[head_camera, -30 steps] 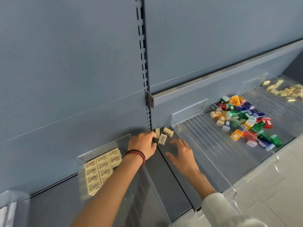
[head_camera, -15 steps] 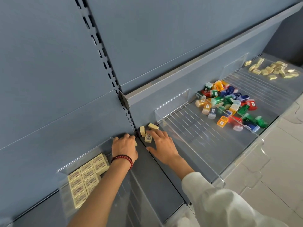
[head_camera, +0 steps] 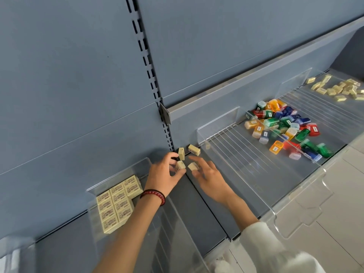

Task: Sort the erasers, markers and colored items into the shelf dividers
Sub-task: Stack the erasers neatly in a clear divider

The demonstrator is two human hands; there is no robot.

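Note:
Several small cream erasers lie at the back of the blue shelf where two bays meet. My left hand, with a red bead bracelet on the wrist, pinches one eraser between thumb and fingers. Another eraser stands on end just behind it, and a third eraser lies to its right. My right hand holds a fourth eraser at its fingertips. A neat block of stacked cream erasers fills the back of the left clear divider.
A clear acrylic divider stands right of my hands over a ridged clear tray. Beyond it lies a heap of coloured sharpeners, and further right a scatter of small cream erasers. A slotted upright runs up the blue back wall.
My left hand has come off the left divider edge and now pinches an eraser. My right hand has lifted from the shelf with an eraser at its fingertips. The camera view has shifted.

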